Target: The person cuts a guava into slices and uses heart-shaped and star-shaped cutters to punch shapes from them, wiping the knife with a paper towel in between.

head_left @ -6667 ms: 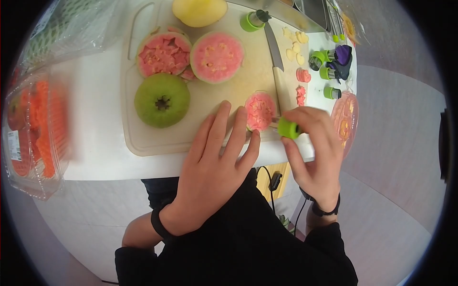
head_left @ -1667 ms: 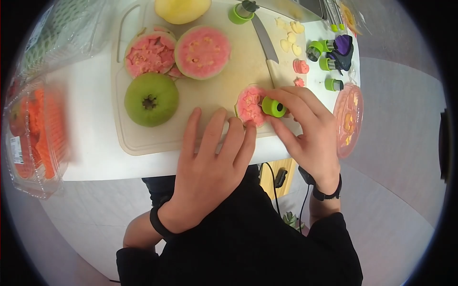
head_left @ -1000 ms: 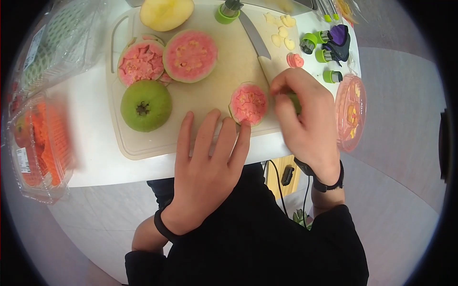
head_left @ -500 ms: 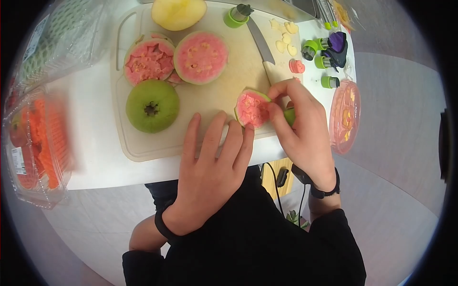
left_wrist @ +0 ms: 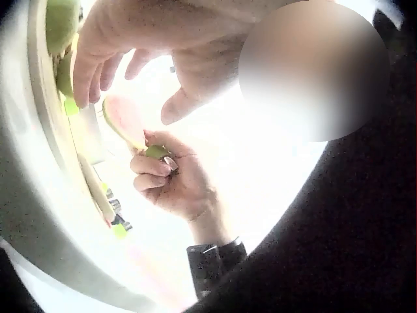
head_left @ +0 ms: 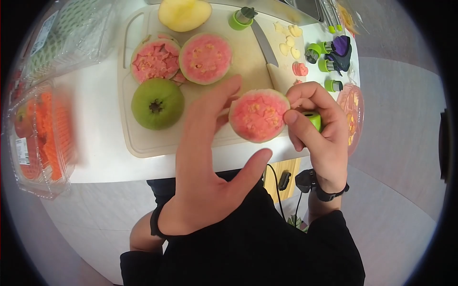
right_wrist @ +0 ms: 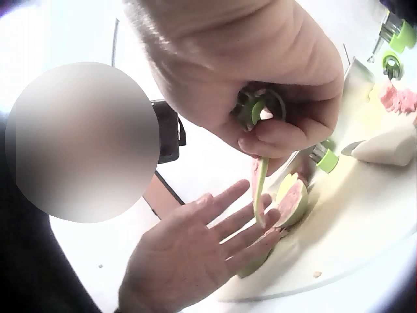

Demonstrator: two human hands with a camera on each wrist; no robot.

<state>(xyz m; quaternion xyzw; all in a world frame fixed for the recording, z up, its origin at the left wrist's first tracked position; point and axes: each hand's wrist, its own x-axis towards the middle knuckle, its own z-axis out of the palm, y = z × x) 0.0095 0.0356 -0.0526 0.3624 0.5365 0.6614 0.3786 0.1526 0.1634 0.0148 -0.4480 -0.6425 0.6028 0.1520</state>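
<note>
My right hand (head_left: pixel 327 136) pinches a round slice of pink guava (head_left: pixel 260 116) by its right edge, between thumb and index finger. The slice is raised over the front edge of the cutting board (head_left: pixel 162 145), its pink face up and marked with star-shaped cuts. Tucked in the same hand's curled fingers is a small green-rimmed cutter (head_left: pixel 313 120), partly hidden. My left hand (head_left: pixel 202 162) is held left of the slice, thumb spread from the fingers; the right wrist view shows its palm (right_wrist: pixel 179 257) open and holding nothing.
On the board lie a green guava half (head_left: pixel 157 104), a star-cut half (head_left: pixel 155 59), a pink half (head_left: pixel 206 58), a pale yellow half fruit (head_left: pixel 185 14), a knife (head_left: pixel 265 44) and another cutter (head_left: pixel 242 19). Several cutters (head_left: pixel 327 66) stand right. Clear plastic boxes (head_left: pixel 40 138) sit left.
The slice has left the board and come up in my right hand. My left hand has lifted its fingertips off the slice's edge and turned, thumb now spread. Earlier, the cutter was at the slice.
</note>
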